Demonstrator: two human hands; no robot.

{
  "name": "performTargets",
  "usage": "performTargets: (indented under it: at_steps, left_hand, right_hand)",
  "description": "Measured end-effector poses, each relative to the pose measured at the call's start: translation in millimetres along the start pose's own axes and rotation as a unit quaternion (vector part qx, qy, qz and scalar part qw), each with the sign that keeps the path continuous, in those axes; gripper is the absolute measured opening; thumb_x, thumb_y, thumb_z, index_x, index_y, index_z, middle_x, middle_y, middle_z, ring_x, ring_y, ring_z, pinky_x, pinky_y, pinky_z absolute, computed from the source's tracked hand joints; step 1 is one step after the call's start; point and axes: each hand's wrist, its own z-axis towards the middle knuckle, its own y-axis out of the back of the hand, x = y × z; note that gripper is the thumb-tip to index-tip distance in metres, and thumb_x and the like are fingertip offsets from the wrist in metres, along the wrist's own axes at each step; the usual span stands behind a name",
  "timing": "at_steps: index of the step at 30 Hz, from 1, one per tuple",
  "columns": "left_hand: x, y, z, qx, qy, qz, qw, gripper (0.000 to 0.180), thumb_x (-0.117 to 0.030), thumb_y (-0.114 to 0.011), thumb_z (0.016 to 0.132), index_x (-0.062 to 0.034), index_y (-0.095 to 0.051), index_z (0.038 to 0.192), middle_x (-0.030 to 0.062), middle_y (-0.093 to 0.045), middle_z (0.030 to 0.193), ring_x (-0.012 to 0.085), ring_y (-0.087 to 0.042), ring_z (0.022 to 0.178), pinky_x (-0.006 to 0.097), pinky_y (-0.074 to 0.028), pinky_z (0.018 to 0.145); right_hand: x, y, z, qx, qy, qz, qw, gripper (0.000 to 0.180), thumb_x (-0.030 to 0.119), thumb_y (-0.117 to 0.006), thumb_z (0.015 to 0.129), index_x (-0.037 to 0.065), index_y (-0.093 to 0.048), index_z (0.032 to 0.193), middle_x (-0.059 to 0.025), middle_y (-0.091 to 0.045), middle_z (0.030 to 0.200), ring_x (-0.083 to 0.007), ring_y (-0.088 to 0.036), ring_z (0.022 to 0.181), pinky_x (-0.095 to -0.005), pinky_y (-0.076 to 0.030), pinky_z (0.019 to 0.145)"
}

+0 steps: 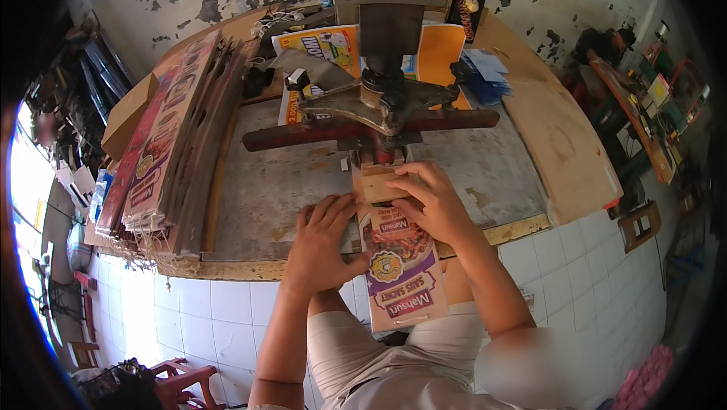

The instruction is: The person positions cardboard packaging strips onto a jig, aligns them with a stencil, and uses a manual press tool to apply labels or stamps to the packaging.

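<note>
A long printed cardboard strip [401, 274], purple with a food picture, lies from under a metal press [382, 99] toward my lap. My left hand [322, 243] lies flat on the strip's left edge and the metal table top [265, 190]. My right hand [428, 202] presses on the strip's top end and a small wooden block [376, 185] just under the press head. Both hands hold the strip in place with fingers spread.
A tall stack of printed cardboard strips [170, 145] lies at the left of the table. Orange and yellow printed sheets [432, 50] and blue items [485, 73] sit behind the press. A wooden board [560, 145] lies on the right. White tiles cover the bench front.
</note>
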Motion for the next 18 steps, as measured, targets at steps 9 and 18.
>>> performTargets:
  at_steps: [9, 18]
  left_hand:
    - [0.4, -0.6, -0.2, -0.006, -0.005, 0.006, 1.000, 0.084, -0.039, -0.087, 0.077, -0.0091, -0.063, 0.152, 0.0107, -0.060, 0.164, 0.0347, -0.052, 0.153, 0.059, -0.035, 0.125]
    - [-2.0, -0.4, 0.6, -0.002, -0.003, 0.001, 1.000, 0.086, -0.036, -0.087, 0.074, -0.0085, -0.062, 0.152, 0.0103, -0.059, 0.165, 0.0345, -0.051, 0.154, 0.059, -0.034, 0.126]
  right_hand:
    - [-0.3, -0.9, 1.7, 0.009, -0.019, 0.009, 1.000, 0.044, 0.003, -0.087, 0.086, 0.011, -0.076, 0.128, -0.0047, -0.065, 0.138, -0.0330, -0.064, 0.127, -0.0485, -0.054, 0.108]
    - [1.8, 0.8, 0.7, 0.000, -0.022, 0.021, 1.000, 0.037, 0.007, -0.086, 0.091, 0.009, -0.075, 0.126, -0.0065, -0.066, 0.137, -0.0342, -0.065, 0.124, -0.0474, -0.055, 0.105]
